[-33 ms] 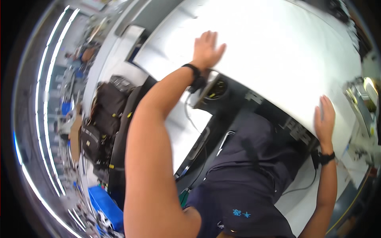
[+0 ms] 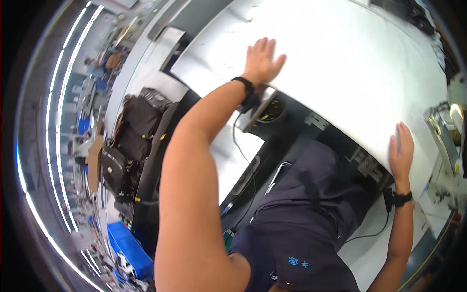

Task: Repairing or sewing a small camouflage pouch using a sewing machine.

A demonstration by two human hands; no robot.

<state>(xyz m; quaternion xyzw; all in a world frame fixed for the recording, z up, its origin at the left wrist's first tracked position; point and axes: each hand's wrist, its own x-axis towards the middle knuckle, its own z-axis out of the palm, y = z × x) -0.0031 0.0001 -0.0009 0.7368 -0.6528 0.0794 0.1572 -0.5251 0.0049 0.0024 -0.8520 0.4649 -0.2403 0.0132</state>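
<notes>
White table spreads before the person in the head view; how much of the work is done or left cannot be told from it; the left hand, empty, fingers and thumb spread, appears to rest palm-down near the close edge; the right hand, also empty, fingers extended and slightly parted, appears to touch the table farther right.
</notes>
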